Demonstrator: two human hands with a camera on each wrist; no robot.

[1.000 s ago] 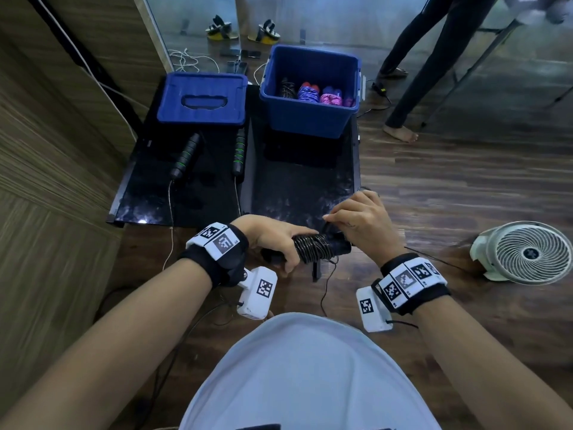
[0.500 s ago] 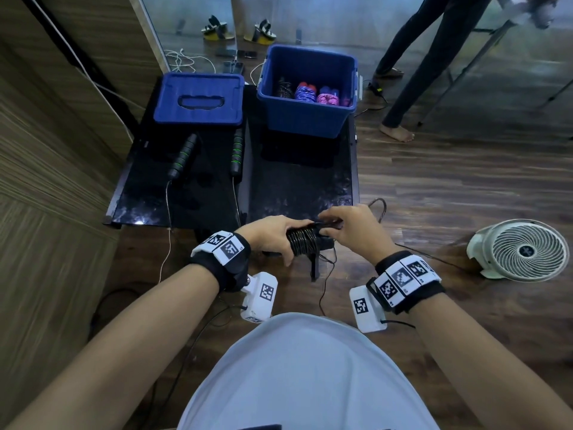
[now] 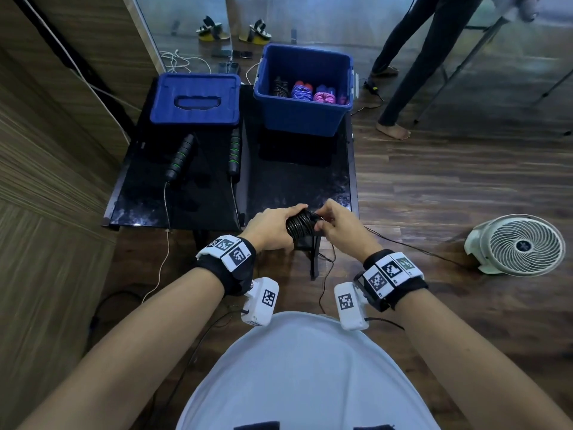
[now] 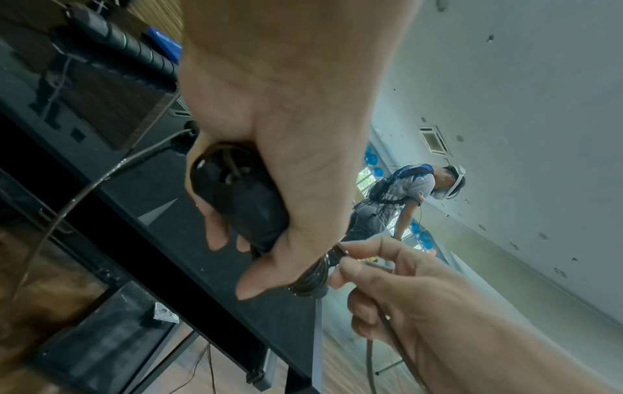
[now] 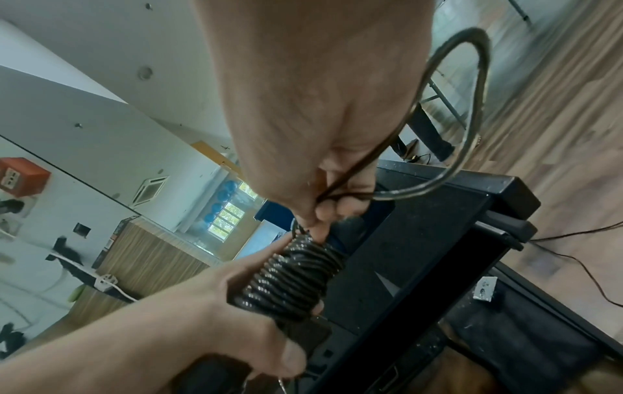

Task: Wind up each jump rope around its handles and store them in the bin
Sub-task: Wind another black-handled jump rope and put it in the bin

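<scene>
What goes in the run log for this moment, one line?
step: winding black jump rope | left hand: grips handles | right hand: pinches loose cable end | bin: open, three wound ropes inside | green-banded rope: unwound on table

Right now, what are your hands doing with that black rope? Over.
Left hand grips wound black jump rope. Right hand pinches its last loose loop. Blue bin open, path clear.

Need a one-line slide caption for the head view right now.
Left hand grips black rope bundle; right hand pinches its loose end.
</scene>
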